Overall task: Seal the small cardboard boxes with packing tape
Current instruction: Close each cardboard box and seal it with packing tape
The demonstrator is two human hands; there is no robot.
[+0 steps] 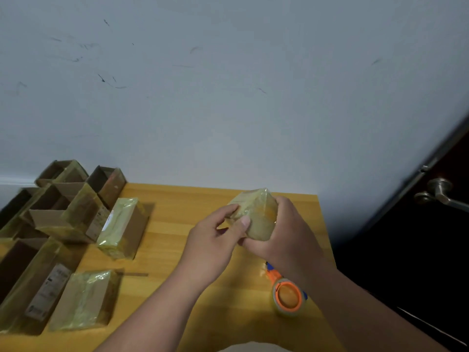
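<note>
Head view, right of centre: both hands hold one small box (256, 217) up off the wooden surface (177, 199), tilted so a corner points up and away. The box is already covered in yellowish tape. The right hand (286, 229) cups it from the right and underneath, fingers curled round the far side, so its grip is closed on the box and carries its weight. The left hand (215, 237) comes in from the left, thumb laid flat on the near face and fingers reaching behind; it too grips the box, more lightly. That thumb position looks like smoothing the tape down, though I cannot tell whether a loose end remains.

Lower right of the frame, just under the right forearm, the tape dispenser (288, 295) lies on the surface, orange hub up, in neither hand. Parked close to the working hand, it seems set aside only while the tape is pressed, ready to be picked up again.

At left centre lie two closed, taped boxes: one (121, 227) nearer the wall (228, 97), one (83, 301) at lower left. Further left and in the upper left of the pile stand open boxes (58, 204), flaps up, apparently waiting their turn. Keeping done and undone boxes to the left leaves the right side free for handling.

A door handle (439, 191) shows at the right edge.
</note>
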